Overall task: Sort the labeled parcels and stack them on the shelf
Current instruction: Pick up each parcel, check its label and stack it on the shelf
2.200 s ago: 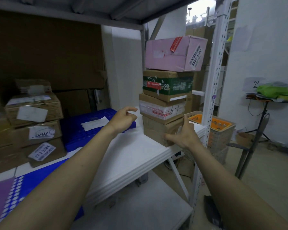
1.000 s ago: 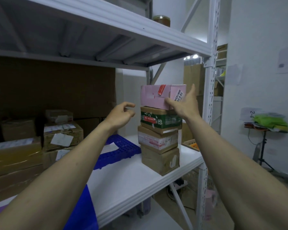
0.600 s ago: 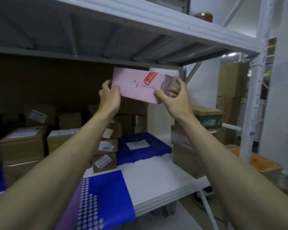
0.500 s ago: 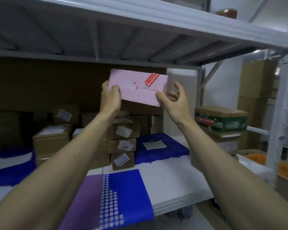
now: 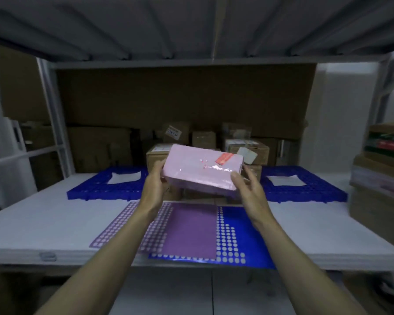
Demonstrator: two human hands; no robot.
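I hold a pink parcel [image 5: 203, 170] with a red sticker in both hands, in front of me above the white shelf [image 5: 55, 223]. My left hand [image 5: 156, 185] grips its left end and my right hand [image 5: 248, 187] grips its right end. The parcel is tilted, its top face turned toward me. Behind it a stack of brown labeled parcels [image 5: 243, 148] stands at the back middle of the shelf. At the right edge stands another stack of parcels [image 5: 382, 178], with a green one on top.
A purple and blue dotted mat [image 5: 191, 230] lies on the shelf front below the parcel. Blue grid pallets sit left [image 5: 105, 185] and right [image 5: 305, 185], each with a white sheet. A large brown box [image 5: 98, 146] stands back left. The upper shelf is close overhead.
The pink parcel came off the right-hand stack, gripped in both hands, and has swung left and down to the middle of the shelf. My view turned left with it.
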